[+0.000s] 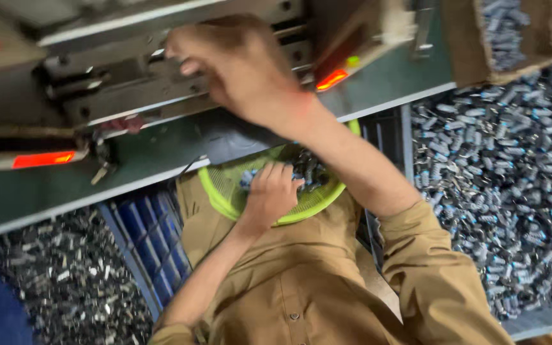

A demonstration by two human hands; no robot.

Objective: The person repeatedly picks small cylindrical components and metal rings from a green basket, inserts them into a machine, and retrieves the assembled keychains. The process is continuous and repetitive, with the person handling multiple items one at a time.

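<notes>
Parts everywhere, basically: a huge heap of small grey metal pieces with bluish ends (499, 166) fills the bin on the right, and a darker pile of metal bits (65, 281) sits lower left. Up top there's a grey machine (122, 76) on a green bench (97, 172), with red-orange lights glowing on it. Next size down is the lime-green mesh basket (225, 191), resting on the person's lap right below the bench edge, holding a small batch of those same grey-and-blue parts (308, 169). Right hand (244, 70) is stretched up and across to the machine, wrist bent, fingers curled down against the metal rails; too blurry to tell if it's pinching anything. Left hand (269, 195) is down in the basket, elbow tucked, fingers closed loosely over some of the parts at its near side, looks like it's gripping a few. Tan shirt sleeves on both arms.
</notes>
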